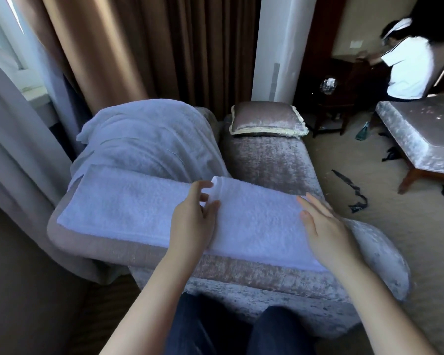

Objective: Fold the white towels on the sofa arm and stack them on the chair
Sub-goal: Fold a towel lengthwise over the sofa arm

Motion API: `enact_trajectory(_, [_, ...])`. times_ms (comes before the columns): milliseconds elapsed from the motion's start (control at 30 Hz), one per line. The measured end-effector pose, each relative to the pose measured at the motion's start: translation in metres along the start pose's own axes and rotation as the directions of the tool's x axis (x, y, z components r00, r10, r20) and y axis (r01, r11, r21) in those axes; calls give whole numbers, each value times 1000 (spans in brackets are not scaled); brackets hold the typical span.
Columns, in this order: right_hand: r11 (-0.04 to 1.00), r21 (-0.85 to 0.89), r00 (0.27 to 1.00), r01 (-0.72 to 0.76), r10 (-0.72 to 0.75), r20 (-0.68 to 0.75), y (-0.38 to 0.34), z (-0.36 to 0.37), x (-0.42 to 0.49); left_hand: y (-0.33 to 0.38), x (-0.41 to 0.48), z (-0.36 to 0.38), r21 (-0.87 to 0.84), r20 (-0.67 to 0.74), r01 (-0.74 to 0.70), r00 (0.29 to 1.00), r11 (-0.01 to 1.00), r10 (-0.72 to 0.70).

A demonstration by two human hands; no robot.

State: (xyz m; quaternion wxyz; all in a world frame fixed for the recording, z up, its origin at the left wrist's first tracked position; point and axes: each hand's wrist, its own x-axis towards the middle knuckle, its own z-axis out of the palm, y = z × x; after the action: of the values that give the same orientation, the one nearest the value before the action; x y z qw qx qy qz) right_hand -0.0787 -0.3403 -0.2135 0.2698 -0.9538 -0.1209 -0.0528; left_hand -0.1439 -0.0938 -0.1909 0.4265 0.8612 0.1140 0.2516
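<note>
Folded white towel [139,211] lying across the sofa arm [241,275]; left hand [194,221] at its fold edge, right hand [323,229] flat upon it, fingers of both uncurled.

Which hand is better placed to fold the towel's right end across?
Right, probably: the right hand lies flat near the long white terry towel's right end; the left hand sits mid-towel.
</note>
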Motion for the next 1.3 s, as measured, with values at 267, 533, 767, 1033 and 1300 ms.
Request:
enact_trajectory(267, [986, -91, 982, 141, -151, -117, -33, -18, -1, 9, 8, 9, 487, -120, -349, 881, 801, 457])
enact_trajectory(533, [968, -241, 994, 70, -86, -60, -25, 18, 1, -21, 0, 42, 496, 130, -392, 916, 775, 380])
enact_trajectory(767, [934, -348, 990, 76, -111, -82, -28, 18, -3, -19, -1, 33, 369, 215, -434, 900, 822, 379])
enact_trajectory(1033, [878, -311, 876, 363, -435, -207, -113, 52, 0, -72, 2, -95, 506, -11, -278, 944, 817, 329])
enact_trajectory(1300, [861, -339, 864, 379, -461, -204, -140, 89, 4, -112, 27, -184, 831, -102, 84, 995, 550, 3])
